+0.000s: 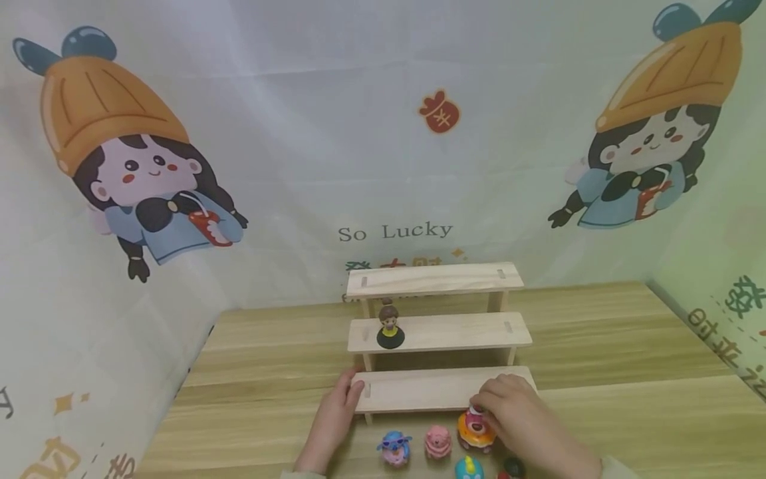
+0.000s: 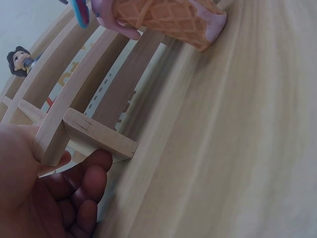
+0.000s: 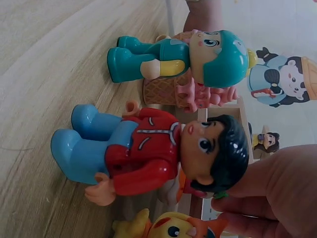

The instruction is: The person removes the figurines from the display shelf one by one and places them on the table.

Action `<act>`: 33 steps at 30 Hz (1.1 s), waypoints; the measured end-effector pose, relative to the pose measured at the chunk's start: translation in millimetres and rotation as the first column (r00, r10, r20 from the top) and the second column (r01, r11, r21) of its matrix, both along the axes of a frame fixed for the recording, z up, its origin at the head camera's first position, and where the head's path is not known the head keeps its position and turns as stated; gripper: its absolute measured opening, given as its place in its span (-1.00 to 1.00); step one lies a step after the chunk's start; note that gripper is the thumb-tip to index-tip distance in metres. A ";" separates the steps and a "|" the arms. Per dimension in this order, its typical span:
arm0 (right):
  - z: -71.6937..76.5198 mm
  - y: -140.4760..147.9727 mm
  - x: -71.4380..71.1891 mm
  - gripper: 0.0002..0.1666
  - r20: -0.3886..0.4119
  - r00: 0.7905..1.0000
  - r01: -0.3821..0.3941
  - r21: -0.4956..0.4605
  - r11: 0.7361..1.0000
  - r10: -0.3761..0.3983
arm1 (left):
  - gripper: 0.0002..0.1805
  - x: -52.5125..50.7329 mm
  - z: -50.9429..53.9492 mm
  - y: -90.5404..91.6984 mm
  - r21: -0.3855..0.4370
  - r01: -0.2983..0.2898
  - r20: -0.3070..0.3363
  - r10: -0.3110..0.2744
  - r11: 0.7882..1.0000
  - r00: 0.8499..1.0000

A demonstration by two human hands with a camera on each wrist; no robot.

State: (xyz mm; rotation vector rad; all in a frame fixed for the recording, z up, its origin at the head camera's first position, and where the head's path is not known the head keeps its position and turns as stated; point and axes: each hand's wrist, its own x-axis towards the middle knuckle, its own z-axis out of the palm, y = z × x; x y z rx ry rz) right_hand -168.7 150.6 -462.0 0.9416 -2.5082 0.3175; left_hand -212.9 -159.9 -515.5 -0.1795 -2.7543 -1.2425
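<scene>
A three-step wooden display stand (image 1: 419,389) stands on the table. My left hand (image 1: 336,412) grips the left end of its lowest step, the thumb on top and the fingers curled beneath. In the head view my right hand (image 1: 520,412) holds a pink bear figure with an orange ring (image 1: 477,436) by its top, just in front of the lowest step's right part. Left of the bear are a pink figure (image 1: 438,441) and a blue figure in sunglasses (image 1: 395,447). A brown-haired figurine on a black base (image 1: 389,322) occupies the middle step.
Nearer me stand a teal-capped doll (image 3: 171,59) and a black-haired doll in a red jacket (image 3: 146,144), with a yellow figure (image 3: 173,228) beside it. A printed cloth (image 1: 299,166) hangs behind the wooden table (image 1: 263,359) and along its sides.
</scene>
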 end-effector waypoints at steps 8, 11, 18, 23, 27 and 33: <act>-5.1 -0.7 -3.1 -0.64 -0.096 0.993 -0.067 -0.047 0.997 0.062 | -0.54 -0.4 2.4 -0.1 0.006 0.001 0.005 -0.001 1.000 1.000; -4.2 -0.9 -2.5 -0.62 -0.112 0.990 -0.095 -0.057 0.994 0.088 | -0.54 0.0 2.8 -0.5 0.007 0.002 0.012 -0.003 1.000 1.000; -5.0 2.7 -2.2 -0.63 -0.126 0.983 -0.144 -0.080 0.986 0.133 | -0.54 0.0 1.3 -0.1 0.011 0.008 0.004 -0.008 1.000 1.000; -4.9 4.2 3.0 -0.69 -0.065 0.989 -0.135 -0.074 0.988 0.130 | -0.52 0.6 1.5 -0.6 0.004 0.004 0.010 -0.004 1.000 1.000; -2.8 4.5 5.4 -0.72 -0.006 0.994 -0.110 -0.076 0.991 0.110 | -0.53 0.9 0.4 0.1 0.003 0.005 0.017 -0.005 1.000 1.000; 3.8 2.3 3.5 -0.74 0.068 0.992 -0.105 -0.079 0.991 0.110 | -0.52 0.7 2.8 -0.3 0.018 0.006 0.031 -0.006 1.000 0.999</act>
